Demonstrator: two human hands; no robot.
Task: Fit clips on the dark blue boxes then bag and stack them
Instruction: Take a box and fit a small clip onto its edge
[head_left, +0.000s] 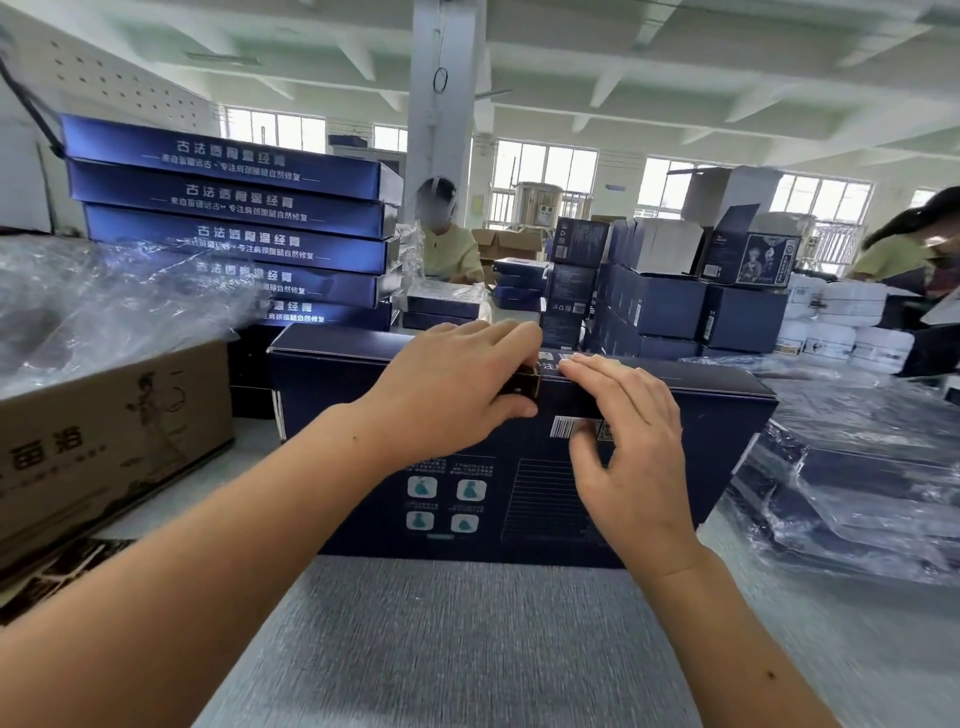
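A dark blue box stands on its long edge on the grey table, its printed back face toward me. My left hand pinches a small dark clip at the box's top edge, thumb below and fingers over the top. My right hand lies against the box just right of the clip, fingers straight along the top edge and thumb over the barcode label. A stack of several dark blue boxes rises behind at the left.
A brown carton with clear plastic bags sits at the left. Bagged dark boxes lie at the right. More blue and white boxes crowd the back. Two people work across the table.
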